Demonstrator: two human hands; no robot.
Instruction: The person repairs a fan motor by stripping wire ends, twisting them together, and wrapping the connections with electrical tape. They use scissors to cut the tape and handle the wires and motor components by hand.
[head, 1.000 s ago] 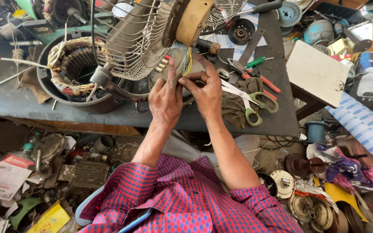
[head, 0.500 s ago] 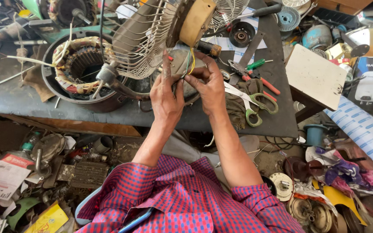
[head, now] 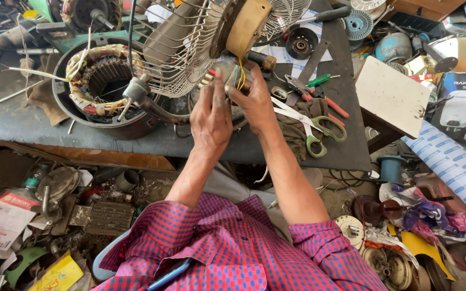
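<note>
Head view: I am pinching the fan's [head: 200, 48] wires [head: 239, 75] with my left hand [head: 210, 116] and right hand [head: 254, 99], scissors [head: 311, 126] lying just beside.

The fingertips of the left hand [head: 211, 116] and right hand [head: 254, 97] are tucked behind the bundle of wires [head: 239, 75], so their grip cannot be made out. The top edge cuts off the wire fan guard [head: 184, 48] and its tan motor housing [head: 246, 24]. The far part of the table [head: 346, 129] lies under clutter. The blades of the green-handled scissors [head: 311, 126] run partly beneath the right wrist. The small parts on the floor [head: 146, 186] are too jumbled to identify.
</note>
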